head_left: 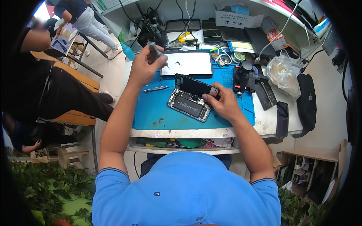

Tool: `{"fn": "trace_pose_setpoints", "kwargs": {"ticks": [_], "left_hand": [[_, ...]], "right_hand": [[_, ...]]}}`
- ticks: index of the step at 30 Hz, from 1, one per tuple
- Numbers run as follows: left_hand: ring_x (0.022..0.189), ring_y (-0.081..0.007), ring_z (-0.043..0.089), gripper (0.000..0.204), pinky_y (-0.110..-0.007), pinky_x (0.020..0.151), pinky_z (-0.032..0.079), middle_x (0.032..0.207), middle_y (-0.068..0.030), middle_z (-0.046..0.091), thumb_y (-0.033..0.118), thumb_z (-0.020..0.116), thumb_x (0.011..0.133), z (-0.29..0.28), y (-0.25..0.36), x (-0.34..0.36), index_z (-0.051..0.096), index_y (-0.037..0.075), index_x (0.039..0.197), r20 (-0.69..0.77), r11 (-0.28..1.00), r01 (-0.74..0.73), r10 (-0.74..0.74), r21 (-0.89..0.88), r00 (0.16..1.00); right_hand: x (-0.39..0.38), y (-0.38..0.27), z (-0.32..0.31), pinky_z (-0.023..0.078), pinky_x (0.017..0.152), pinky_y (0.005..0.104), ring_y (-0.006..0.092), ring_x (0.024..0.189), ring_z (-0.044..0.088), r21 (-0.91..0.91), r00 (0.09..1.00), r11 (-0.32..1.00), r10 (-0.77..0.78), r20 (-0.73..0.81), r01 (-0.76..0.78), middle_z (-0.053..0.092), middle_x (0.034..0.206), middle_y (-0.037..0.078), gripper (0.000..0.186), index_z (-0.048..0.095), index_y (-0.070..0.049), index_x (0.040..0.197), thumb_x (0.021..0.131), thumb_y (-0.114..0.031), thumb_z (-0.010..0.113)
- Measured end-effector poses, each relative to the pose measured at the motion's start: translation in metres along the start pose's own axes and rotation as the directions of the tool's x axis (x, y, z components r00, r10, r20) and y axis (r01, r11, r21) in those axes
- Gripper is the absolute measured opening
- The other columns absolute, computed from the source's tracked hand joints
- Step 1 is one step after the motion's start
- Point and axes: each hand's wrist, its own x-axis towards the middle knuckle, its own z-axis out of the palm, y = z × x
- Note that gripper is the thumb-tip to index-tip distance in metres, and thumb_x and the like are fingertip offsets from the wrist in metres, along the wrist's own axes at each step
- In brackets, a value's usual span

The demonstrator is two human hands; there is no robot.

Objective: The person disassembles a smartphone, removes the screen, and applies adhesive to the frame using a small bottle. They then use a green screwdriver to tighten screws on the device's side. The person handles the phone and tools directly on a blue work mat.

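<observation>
My left hand [149, 62] is raised above the left of the blue mat [147, 113], closed around a grey cylindrical tool [152, 47] with a thin tip. My right hand [222, 100] grips the phone's dark screen assembly [192, 86] by its right end, tilted up over the opened phone body [186, 107], whose battery and internals show. A slim silver screwdriver [156, 89] lies left of the phone. Behind them is a white-topped tray [188, 58] with small dark parts on it.
A black clamp fixture [243, 79], plastic bag [283, 77], dark phone [282, 118] and black case [306, 105] sit right. Tools, cables and a white box [237, 20] crowd the back. Other people stand left beside a wooden bench [83, 120]; shelving [309, 158] stands lower right.
</observation>
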Motion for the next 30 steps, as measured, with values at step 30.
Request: {"fn": "trace_pose_setpoints", "kwargs": {"ticks": [30], "left_hand": [[0.098,-0.0189,0.077,0.06,-0.033,0.086,0.063,0.113,-0.0089,0.082,0.003,0.087,0.094,0.049,0.008,-0.067,0.071,0.014,0.151,0.1,0.89,-0.367,0.353,0.27,0.93]], "right_hand": [[0.002,-0.012,0.003,0.05,0.056,0.0338,0.019,0.06,0.073,-0.037,0.995,0.995,0.096,-0.002,-0.096,0.081,0.08,0.016,0.026,0.071,-0.002,0.112,0.1,-0.021,0.083]]}}
